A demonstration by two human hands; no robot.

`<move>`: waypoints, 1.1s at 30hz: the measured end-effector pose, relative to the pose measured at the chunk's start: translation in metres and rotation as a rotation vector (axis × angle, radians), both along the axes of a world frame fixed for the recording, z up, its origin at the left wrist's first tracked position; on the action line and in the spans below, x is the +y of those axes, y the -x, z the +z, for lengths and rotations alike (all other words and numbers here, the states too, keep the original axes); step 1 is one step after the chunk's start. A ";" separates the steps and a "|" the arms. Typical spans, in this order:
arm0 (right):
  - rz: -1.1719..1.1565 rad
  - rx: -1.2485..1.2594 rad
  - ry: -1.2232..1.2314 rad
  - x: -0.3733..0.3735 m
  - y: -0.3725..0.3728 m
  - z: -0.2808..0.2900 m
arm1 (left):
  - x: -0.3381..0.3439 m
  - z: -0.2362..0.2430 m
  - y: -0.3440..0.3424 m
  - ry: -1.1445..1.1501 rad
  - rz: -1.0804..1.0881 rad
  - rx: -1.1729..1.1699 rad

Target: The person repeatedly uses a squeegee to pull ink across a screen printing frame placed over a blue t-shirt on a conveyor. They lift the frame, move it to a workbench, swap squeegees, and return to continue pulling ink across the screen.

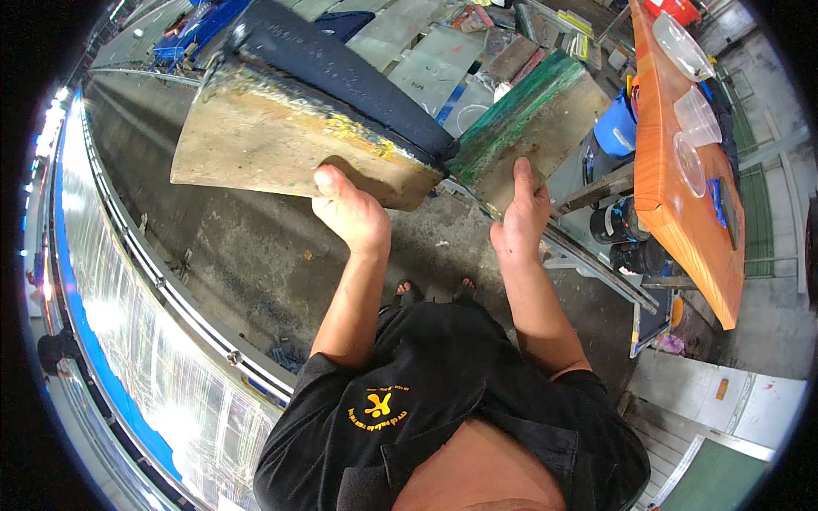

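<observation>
My left hand [351,211] grips a wide squeegee [273,140] by its tan board, thumb on top and fingers hidden beneath. Yellow and white paint crusts the board along a thick black bar [341,81] at its far side. In my right hand [522,215] is a smaller tan scraper board [554,119], smeared with green along its left part. My right thumb lies on its face, and the other fingers are mostly behind it. Both pieces are raised in front of me and tilted, their inner ends close together; I cannot tell whether they touch.
Beyond them stands a glass-topped worktable [430,64] with stained blocks and tools. An orange wood-grain board [673,183] with clear plastic bowls [697,115] is on the right, near a blue bucket [615,128] and black tubs [618,221]. A long shiny table [153,341] runs along my left.
</observation>
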State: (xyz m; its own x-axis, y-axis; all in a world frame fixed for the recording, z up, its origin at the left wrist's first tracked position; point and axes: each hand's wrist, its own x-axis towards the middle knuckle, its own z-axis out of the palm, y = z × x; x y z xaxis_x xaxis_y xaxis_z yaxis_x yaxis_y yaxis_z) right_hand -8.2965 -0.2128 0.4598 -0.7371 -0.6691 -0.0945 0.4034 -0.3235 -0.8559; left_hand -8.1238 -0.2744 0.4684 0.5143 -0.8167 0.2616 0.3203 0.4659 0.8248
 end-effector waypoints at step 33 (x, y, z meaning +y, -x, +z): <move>0.375 -0.394 0.029 -0.026 -0.061 0.104 | -0.016 -0.058 -0.080 0.355 0.195 -0.754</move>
State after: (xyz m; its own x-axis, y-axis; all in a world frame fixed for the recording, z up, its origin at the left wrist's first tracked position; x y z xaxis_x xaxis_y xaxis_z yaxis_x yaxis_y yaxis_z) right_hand -8.2351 -0.2391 0.5642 -0.3600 -0.8858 -0.2928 0.7840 -0.1171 -0.6097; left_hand -8.0434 -0.2904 0.4102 0.2231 -0.5362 0.8141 -0.3682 0.7269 0.5797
